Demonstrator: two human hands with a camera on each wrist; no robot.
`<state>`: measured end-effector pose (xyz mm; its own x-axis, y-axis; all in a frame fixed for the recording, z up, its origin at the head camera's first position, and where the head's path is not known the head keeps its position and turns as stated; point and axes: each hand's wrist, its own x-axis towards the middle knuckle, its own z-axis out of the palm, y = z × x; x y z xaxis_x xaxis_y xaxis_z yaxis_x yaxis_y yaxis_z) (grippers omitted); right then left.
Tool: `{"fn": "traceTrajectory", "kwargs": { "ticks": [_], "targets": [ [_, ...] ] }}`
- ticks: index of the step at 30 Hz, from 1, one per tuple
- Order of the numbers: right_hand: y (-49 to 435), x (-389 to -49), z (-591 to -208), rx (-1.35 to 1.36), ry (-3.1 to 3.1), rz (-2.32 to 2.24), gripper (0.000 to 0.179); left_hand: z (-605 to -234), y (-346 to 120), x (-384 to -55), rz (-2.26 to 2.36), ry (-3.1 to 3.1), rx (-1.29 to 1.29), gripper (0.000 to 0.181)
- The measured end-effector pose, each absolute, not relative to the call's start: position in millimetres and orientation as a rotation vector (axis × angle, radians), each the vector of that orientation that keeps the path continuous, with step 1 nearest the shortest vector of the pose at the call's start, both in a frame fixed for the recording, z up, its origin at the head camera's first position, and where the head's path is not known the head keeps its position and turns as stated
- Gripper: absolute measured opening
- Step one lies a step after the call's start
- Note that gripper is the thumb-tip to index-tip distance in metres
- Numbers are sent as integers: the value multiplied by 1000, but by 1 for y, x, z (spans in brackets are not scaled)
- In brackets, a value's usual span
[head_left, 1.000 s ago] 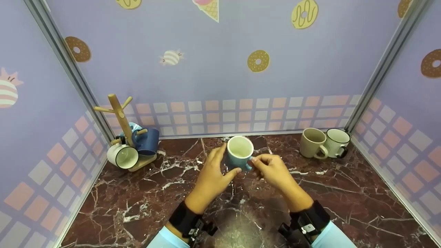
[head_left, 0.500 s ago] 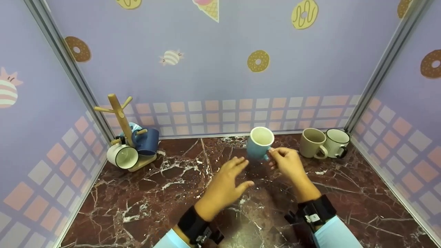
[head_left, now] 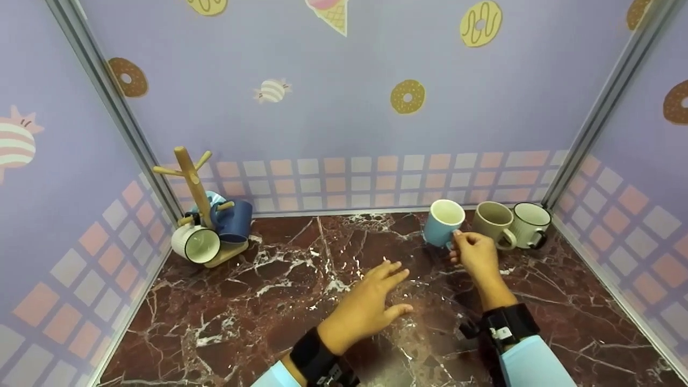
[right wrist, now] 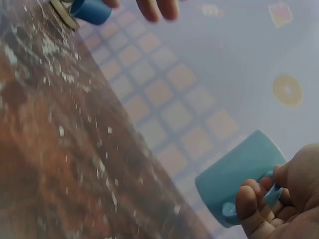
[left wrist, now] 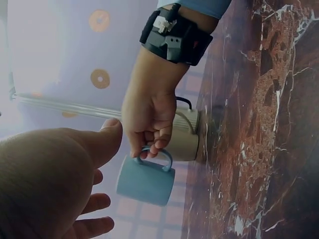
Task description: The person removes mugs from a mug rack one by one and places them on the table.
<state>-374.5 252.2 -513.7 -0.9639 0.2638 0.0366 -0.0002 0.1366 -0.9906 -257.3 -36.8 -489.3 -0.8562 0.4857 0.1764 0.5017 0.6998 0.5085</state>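
Observation:
A light blue mug [head_left: 442,226] with a cream inside is upright in my right hand [head_left: 478,257], whose fingers and thumb pinch its handle. In the right wrist view the curled fingers [right wrist: 249,199] go through and round the handle, and the mug body [right wrist: 239,174] is untouched. Just right of it stand a tan mug [head_left: 492,221] and a white ribbed mug [head_left: 529,226] with a black rim and handle. My left hand [head_left: 371,301] hovers over the middle of the table with fingers spread and nothing in it.
A wooden mug tree [head_left: 194,183] stands at the back left. On its lower pegs hang a navy mug [head_left: 235,221] and a white mug [head_left: 196,244] with a dark rim. Patterned walls [head_left: 333,107] enclose the marbled table [head_left: 258,322].
My right hand has carried the light blue mug rightward, close to the tan mug. My left hand has come off that mug and drawn back toward the front.

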Motion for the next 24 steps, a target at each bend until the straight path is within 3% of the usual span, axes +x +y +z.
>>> {"fn": "traceTrajectory", "kwargs": {
  "ticks": [24],
  "targets": [
    [277,-387,-546,-303,-2190,1937,43,-499,-23,-251,-762,-2896,-907,67]
  ]
}}
